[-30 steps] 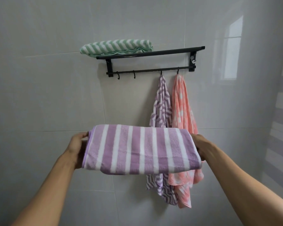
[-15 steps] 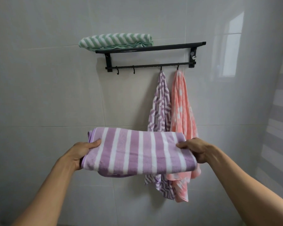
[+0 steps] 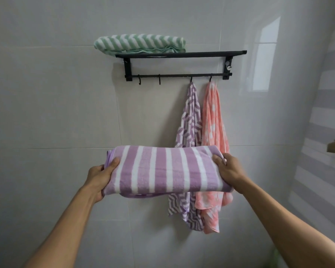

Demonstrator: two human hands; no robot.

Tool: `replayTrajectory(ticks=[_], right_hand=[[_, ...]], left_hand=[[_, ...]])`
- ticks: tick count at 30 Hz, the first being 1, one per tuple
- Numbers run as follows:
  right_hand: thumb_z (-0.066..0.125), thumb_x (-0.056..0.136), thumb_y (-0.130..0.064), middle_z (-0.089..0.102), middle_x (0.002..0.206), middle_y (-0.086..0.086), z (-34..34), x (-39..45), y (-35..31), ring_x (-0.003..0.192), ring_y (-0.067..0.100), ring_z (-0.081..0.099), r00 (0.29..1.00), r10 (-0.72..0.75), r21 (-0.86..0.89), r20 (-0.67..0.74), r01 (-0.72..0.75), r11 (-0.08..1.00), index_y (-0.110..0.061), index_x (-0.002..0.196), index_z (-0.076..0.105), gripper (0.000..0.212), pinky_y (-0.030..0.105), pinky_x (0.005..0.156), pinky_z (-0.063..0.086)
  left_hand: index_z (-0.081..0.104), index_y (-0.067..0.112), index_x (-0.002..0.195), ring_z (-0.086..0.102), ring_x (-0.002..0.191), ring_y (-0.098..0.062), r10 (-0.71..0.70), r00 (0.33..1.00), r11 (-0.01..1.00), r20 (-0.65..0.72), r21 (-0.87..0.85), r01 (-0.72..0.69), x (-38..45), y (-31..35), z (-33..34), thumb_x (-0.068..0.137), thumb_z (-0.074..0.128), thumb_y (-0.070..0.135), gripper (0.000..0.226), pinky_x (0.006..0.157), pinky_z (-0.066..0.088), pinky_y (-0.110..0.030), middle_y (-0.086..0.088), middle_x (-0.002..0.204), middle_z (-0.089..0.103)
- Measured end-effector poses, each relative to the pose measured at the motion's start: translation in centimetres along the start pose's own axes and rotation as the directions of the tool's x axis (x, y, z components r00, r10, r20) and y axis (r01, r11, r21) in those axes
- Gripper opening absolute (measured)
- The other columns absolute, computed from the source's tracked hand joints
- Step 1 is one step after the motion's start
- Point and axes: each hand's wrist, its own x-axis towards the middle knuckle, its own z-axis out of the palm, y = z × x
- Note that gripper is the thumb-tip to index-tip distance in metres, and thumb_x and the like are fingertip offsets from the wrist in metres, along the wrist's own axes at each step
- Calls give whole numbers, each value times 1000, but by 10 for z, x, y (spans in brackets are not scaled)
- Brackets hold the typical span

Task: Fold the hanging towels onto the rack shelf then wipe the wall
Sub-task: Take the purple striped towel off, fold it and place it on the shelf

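Folded striped towel (image 3: 166, 169) held up below the rack (image 3: 180, 55).
The left hand (image 3: 100, 177) and right hand (image 3: 227, 170) each gripped one end, thumbs on top.

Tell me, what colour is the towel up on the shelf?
The towel has mint green and white zigzags; head view.
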Motion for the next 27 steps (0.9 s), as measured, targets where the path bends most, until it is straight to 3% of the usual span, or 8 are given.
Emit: replayTrajectory(ticks=[4,7,10,12,16,19,22,27], right_hand=[[58,99,-42,57,121,10,-2,-13,-3,110,30,60,994,48,164,-93,-32,986,-22,129,39,41,51,100,50],[54,102,-37,63,112,14,-18,-16,0,99,28,64,995,47,192,-92,-29,981,-25,117,41,23,48,90,55],[48,105,-27,65,96,13,-43,-23,-1,79,22,60,998,22,227,-56,-9,974,-22,107,48,5,36,67,53],[44,105,-13,63,88,9,-58,-27,0,73,20,55,999,5,216,-38,4,976,-17,99,55,14,29,60,46],[39,97,6,66,90,8,-95,-35,5,83,23,57,997,10,257,-71,8,966,-15,77,71,43,28,73,48],[45,98,-3,71,104,9,-127,-38,3,89,26,64,993,102,383,-53,-74,921,-17,88,76,35,36,82,57],[66,95,-23,67,112,9,-171,-47,5,88,32,70,985,132,461,109,-168,871,-21,111,68,16,46,58,61],[82,84,-12,66,114,2,-228,-52,22,84,14,69,1000,10,526,14,-16,850,-18,125,66,45,22,59,60]], left_hand=[[63,6,126,73,100,-25,-116,953,982,278,-113,152,7,10,-1,65,85,56,81,81,56,-31,-10,113,74],[67,7,119,76,86,-23,-140,881,962,453,-148,229,-3,20,10,71,84,32,57,74,63,-36,-11,105,77],[67,2,118,75,77,-27,-172,887,970,428,-85,229,-15,24,21,91,67,20,32,78,61,-49,-15,101,76],[65,1,118,76,77,-25,-126,920,977,372,-114,180,-22,29,30,93,67,19,31,64,63,-40,-17,103,76],[59,7,126,72,89,-28,11,965,983,262,-178,37,-48,49,61,90,71,20,40,59,61,-32,-14,112,72],[57,8,131,70,96,-30,64,968,986,242,-165,-24,-68,68,86,91,71,26,46,61,62,-34,-13,116,71],[58,10,130,70,92,-30,79,923,988,376,-151,-23,-105,90,122,92,69,23,42,60,60,-38,-14,118,71],[40,18,147,67,102,-33,202,940,947,276,-299,-116,-144,109,166,82,73,-6,77,65,61,-43,-11,129,61]])
